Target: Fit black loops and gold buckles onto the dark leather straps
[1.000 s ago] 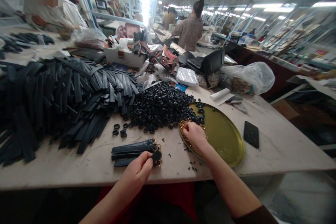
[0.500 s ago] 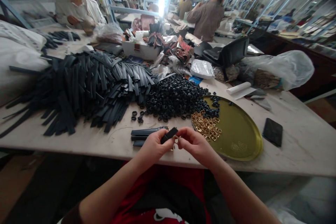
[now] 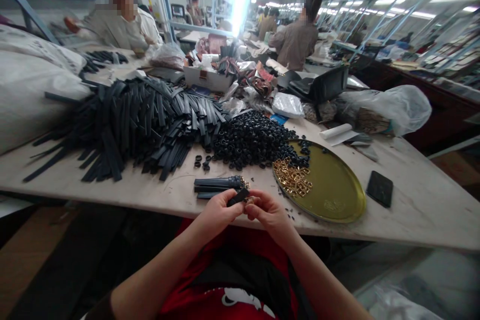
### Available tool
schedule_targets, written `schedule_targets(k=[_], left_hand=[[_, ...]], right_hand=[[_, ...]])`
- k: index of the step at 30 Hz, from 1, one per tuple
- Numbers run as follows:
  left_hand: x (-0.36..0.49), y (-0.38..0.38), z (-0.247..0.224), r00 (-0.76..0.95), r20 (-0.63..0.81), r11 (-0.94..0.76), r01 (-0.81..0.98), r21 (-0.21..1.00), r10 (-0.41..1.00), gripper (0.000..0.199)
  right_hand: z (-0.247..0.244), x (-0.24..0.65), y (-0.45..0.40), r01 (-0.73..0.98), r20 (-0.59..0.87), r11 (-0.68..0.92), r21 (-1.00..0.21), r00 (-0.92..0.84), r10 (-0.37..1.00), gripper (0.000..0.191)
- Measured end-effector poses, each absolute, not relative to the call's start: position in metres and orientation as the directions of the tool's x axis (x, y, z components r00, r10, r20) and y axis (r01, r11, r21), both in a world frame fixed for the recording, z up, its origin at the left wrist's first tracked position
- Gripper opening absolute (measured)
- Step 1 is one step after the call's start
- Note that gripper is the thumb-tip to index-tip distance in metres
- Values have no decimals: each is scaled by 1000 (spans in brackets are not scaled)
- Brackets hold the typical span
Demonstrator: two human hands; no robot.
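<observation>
Fingers closed, my left hand (image 3: 221,211) grips a short black strap (image 3: 237,197) just above the table's front edge. My right hand (image 3: 268,212) pinches a small gold buckle (image 3: 249,201) at the strap's end; the fingers partly hide it. Behind my left hand lies a small stack of black straps with gold buckles (image 3: 217,183). Many more gold buckles (image 3: 294,178) lie heaped on the left side of a round gold-coloured tray (image 3: 337,180). Beyond my hands is a mound of small black loops (image 3: 251,140), some of them spilling onto the tray.
A large pile of loose black straps (image 3: 142,120) covers the left of the table. A phone (image 3: 380,188) lies right of the tray. Behind stand a scrap-filled box (image 3: 208,78) and plastic-wrapped bundles (image 3: 390,107). One person (image 3: 120,25) works across the table; another (image 3: 300,42) stands further back.
The head view has shifted slightly. My right fingers have closed in around the buckle at the strap's end. The person at the far left has raised an arm outward.
</observation>
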State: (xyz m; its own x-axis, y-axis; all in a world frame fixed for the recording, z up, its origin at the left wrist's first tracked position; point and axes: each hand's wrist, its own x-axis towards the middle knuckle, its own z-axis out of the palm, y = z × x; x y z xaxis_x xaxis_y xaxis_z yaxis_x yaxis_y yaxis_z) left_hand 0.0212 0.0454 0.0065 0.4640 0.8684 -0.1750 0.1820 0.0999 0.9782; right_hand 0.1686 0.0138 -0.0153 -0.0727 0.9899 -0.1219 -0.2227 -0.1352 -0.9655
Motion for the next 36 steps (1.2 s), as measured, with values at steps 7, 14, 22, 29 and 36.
schedule_targets(k=[7,14,22,29,36], left_hand=[[16,35,-7,473,-174,63,242,968,864,27],[11,34,4,571,-170,-115,428,896,803,27],[19,39,4,567,-260,-53,476,878,781,21],[18,37,-10,535,-293,119,337,934,792,25],[18,31,-16,526,-410,291,297,910,745,23]], right_hand=[[-14,166,13,-366,-258,-216,-905,69,964,22],[-21,157,9,-586,-441,-382,-714,-48,896,28],[-30,161,8,-270,-285,-230,-935,184,941,23],[-35,157,6,-266,-299,-262,-928,109,948,26],[-34,154,-4,-181,-293,-270,-946,114,949,28]])
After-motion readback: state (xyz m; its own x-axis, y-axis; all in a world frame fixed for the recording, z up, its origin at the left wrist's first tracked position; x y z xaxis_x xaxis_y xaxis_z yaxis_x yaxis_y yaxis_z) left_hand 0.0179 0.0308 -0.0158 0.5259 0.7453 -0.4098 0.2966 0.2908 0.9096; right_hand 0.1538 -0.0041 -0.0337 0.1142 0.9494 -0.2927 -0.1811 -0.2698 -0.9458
